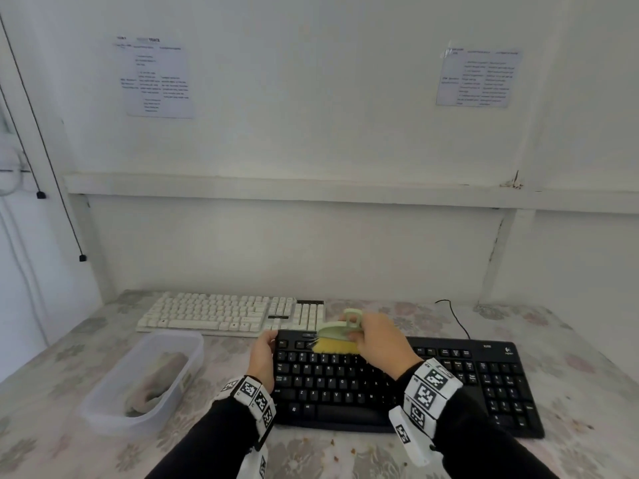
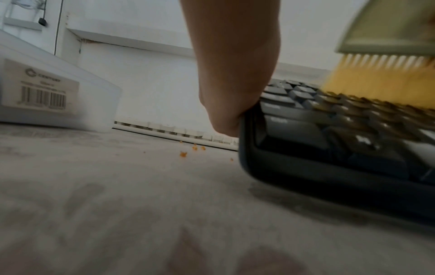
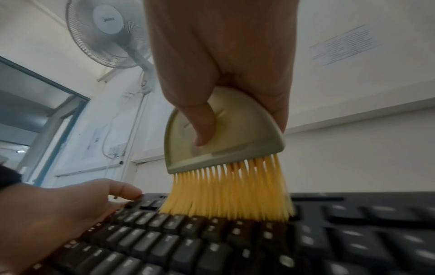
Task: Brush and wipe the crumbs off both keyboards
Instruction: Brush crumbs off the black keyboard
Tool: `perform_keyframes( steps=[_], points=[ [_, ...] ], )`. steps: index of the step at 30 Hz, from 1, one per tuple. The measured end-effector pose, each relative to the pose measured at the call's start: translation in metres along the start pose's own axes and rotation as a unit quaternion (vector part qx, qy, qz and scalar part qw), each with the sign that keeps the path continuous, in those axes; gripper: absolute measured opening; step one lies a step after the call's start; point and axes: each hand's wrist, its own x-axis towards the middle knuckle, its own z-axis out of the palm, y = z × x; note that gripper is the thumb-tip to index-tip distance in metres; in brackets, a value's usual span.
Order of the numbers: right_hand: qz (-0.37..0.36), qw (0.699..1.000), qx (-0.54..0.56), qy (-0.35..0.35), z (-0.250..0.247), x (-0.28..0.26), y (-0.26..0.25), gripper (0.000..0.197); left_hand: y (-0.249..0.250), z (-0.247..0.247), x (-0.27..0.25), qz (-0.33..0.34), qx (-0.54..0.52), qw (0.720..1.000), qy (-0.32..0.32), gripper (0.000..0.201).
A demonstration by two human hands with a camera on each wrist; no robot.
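Observation:
A black keyboard (image 1: 449, 385) lies in front of me on the flowered table cover. My right hand (image 1: 377, 337) grips a pale green brush (image 1: 340, 331) with yellow bristles (image 3: 230, 193), which rest on the keyboard's top left key rows (image 3: 188, 223). My left hand (image 1: 264, 354) holds the keyboard's left edge, thumb on the top corner (image 3: 127, 191). A white keyboard (image 1: 231, 314) lies behind, near the wall. Orange crumbs (image 2: 188, 151) lie on the cover between the two keyboards, and more crumbs (image 1: 337, 447) lie in front of the black one.
A clear plastic tub (image 1: 145, 378) holding a crumpled cloth (image 1: 155, 382) stands left of the black keyboard. The black keyboard's cable (image 1: 456, 316) runs back to the wall. A wall ledge (image 1: 345, 191) runs above the table.

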Motion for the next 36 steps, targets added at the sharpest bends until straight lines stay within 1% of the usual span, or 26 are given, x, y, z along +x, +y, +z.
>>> perform_keyframes(
  steps=[3,5,8,11,13,16,18,20,23,25,27,30,33,36],
  points=[
    [0.022,0.999,0.017,0.015,-0.012,-0.015,0.023,0.027,-0.002,0.0,0.001,0.002,0.013,1.0,0.005,0.032],
    [0.039,0.999,0.017,0.024,-0.022,-0.024,0.038,0.023,-0.003,0.001,0.003,0.004,0.02,1.0,-0.004,0.033],
    [0.076,0.996,0.004,0.049,-0.037,-0.037,0.067,0.015,-0.005,0.0,0.007,0.013,0.025,1.0,-0.013,0.033],
    [0.121,0.99,-0.01,0.072,-0.05,-0.05,0.1,0.017,-0.007,-0.003,0.012,0.02,0.024,0.999,-0.017,0.034],
    [0.138,0.986,-0.028,0.084,-0.059,-0.059,0.118,0.013,-0.009,-0.004,0.015,0.019,0.024,0.999,-0.027,0.036],
    [0.154,0.981,-0.053,0.105,-0.073,-0.072,0.138,0.024,-0.01,-0.004,0.017,0.019,0.017,0.999,-0.031,0.037],
    [0.184,0.974,-0.054,0.12,-0.081,-0.079,0.149,0.024,-0.011,-0.003,0.018,0.022,0.013,0.999,-0.033,0.036],
    [0.228,0.961,-0.068,0.138,-0.087,-0.084,0.158,0.018,-0.012,-0.002,0.019,0.019,0.01,0.999,-0.03,0.036],
    [0.287,0.94,-0.088,0.162,-0.092,-0.088,0.167,0.026,-0.012,-0.001,0.019,0.022,0.008,0.999,-0.033,0.036],
    [0.306,0.93,-0.105,0.172,-0.095,-0.091,0.161,0.027,-0.012,-0.002,0.019,0.023,0.008,0.999,-0.032,0.036],
    [0.298,0.929,-0.113,0.189,-0.099,-0.094,0.149,0.028,-0.012,-0.003,0.021,0.026,0.007,0.999,-0.029,0.036],
    [0.232,0.944,-0.081,0.221,-0.097,-0.091,0.125,0.034,-0.012,-0.001,0.019,0.031,0.017,0.999,-0.026,0.036],
    [0.133,0.975,-0.018,0.178,-0.081,-0.073,0.099,0.028,-0.011,-0.001,0.018,0.025,0.016,0.999,-0.024,0.036],
    [0.054,0.988,0.04,0.137,-0.06,-0.049,0.062,0.025,-0.01,-0.001,0.016,0.019,0.014,1.0,-0.018,0.036]
  ],
)
